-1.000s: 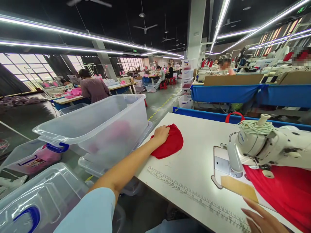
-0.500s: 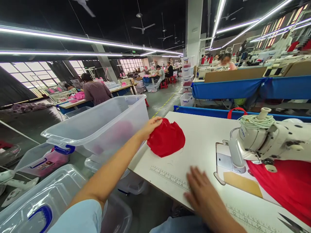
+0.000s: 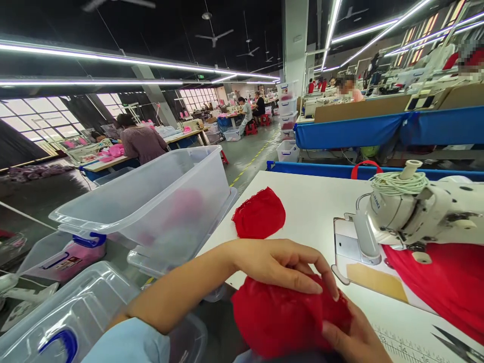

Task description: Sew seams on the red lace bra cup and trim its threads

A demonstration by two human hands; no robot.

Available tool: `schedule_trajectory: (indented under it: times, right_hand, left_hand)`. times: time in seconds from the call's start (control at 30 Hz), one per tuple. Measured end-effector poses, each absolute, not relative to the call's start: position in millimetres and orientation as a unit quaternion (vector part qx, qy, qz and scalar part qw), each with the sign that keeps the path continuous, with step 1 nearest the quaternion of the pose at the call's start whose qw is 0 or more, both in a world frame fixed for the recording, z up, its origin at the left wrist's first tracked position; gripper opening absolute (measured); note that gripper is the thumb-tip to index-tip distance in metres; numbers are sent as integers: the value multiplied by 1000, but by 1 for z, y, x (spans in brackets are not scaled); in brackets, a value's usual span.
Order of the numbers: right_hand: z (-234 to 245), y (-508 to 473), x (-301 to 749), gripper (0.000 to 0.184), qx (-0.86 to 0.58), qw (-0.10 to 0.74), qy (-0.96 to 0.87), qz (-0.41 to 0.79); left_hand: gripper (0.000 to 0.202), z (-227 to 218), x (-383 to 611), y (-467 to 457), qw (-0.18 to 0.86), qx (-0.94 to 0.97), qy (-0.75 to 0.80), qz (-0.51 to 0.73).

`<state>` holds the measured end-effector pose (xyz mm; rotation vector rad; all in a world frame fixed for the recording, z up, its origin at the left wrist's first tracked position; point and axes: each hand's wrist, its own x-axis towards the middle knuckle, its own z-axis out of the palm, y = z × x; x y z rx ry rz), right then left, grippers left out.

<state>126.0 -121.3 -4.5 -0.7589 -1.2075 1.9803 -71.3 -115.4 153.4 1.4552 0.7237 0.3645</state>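
Note:
A piece of red fabric [image 3: 272, 315] is bunched between my two hands at the table's front edge, over my lap. My left hand [image 3: 280, 264] reaches across its top, thumb and fingertips closed on the cloth. My right hand [image 3: 355, 330] grips the right side from below, its thumb on the front; its other fingers are mostly behind the cloth. Farther back, a second red fabric piece [image 3: 260, 213] lies flat on the white table [image 3: 310, 206], untouched by either hand.
A white sewing machine [image 3: 434, 217] stands at right with red cloth [image 3: 446, 282] beneath it. Scissors [image 3: 459, 348] lie in the lower right corner. Clear plastic bins [image 3: 181, 201] stand along the left. Several people sit at machines farther off.
My left hand has come from the red fabric on the tabletop down to my right hand. A red piece is now in both hands, while another lies on the table.

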Motion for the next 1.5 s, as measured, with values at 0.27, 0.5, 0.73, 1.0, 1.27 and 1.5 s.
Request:
schedule_trajectory:
  times: [0.27,0.5,0.73,1.0,1.27,1.5]
  right_hand:
    - [-18,-73,183,52,-497,334,-489,634]
    - [-32,-64,177,70,-489,416,-462,612]
    - [-19,-65,174,64,-469,420,-511,584]
    - [-23,-65,172,55,-442,444,-521,579]
    - [-27,-68,170,56,-467,449,-512,564]
    - [-19,-68,171,58,-478,452,-508,556]
  left_hand:
    - [20,77,-76,-59,462,686,555,92]
    - [14,41,-71,-39,340,702,614,119]
    - [17,43,-44,-28,282,742,598,113]
    - [28,34,-20,-11,336,763,525,170]
    - [35,37,-27,-17,505,645,518,248]
    - [40,40,-25,-22,522,608,540,258]
